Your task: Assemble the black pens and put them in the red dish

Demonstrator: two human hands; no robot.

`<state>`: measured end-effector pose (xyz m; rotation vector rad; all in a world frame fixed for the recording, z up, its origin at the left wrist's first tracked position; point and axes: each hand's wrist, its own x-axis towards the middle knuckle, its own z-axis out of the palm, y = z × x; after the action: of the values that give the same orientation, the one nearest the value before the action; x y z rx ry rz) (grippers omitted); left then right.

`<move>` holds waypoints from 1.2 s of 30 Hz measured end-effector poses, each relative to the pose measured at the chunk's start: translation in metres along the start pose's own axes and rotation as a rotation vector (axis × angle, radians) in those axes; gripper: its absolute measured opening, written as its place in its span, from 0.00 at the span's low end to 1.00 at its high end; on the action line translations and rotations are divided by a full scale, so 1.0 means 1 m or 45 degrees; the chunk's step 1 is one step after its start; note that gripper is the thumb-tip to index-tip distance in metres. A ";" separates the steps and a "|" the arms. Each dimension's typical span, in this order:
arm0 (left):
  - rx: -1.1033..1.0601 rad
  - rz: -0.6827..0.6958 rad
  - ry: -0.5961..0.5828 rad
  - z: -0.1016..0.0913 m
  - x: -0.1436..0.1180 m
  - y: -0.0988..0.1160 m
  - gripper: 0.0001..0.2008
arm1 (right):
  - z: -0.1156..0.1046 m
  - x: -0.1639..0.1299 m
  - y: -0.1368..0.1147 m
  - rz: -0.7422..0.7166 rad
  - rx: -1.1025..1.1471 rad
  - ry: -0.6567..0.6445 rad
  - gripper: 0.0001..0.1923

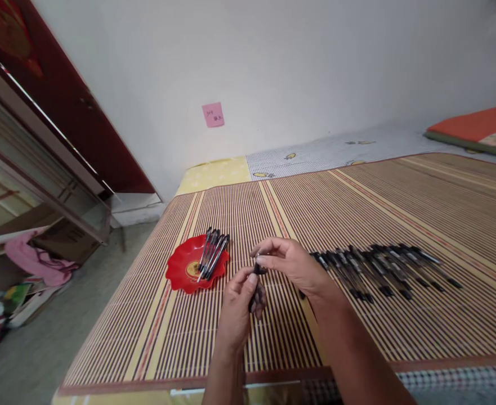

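Observation:
Both my hands meet over the striped bamboo mat [400, 214]. My left hand [237, 306] grips a dark pen [257, 284] by its lower barrel. My right hand [287, 264] pinches the top end of the same pen between thumb and fingers. A red scalloped plate [178, 270] lies to the left of my hands with several dark pens [211, 253] resting on it. A long row of dark pens [378, 270] lies on the mat to the right of my right hand.
A white wall with a pink note [213, 115] stands behind the bed. An orange cushion [476, 126] lies at the far right. A cabinet, cardboard and cloth clutter [36, 259] sit on the floor to the left. The mat's front edge is near my forearms.

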<state>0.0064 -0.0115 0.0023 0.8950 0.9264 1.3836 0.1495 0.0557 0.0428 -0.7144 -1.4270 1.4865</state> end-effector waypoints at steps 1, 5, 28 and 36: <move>0.039 0.023 0.004 0.000 0.000 0.001 0.16 | 0.001 0.000 0.000 0.003 -0.007 0.012 0.08; 0.098 0.096 0.055 0.001 0.002 0.002 0.15 | 0.004 0.002 0.001 0.016 -0.092 0.034 0.10; 0.068 0.091 0.112 0.000 0.001 0.002 0.15 | 0.008 0.004 0.004 0.001 -0.083 0.019 0.08; 0.106 0.126 0.107 0.003 0.001 0.002 0.14 | 0.008 0.005 0.006 0.033 -0.063 0.027 0.13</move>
<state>0.0081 -0.0106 0.0052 0.9628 1.0214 1.4854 0.1391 0.0569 0.0395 -0.7799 -1.4476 1.4639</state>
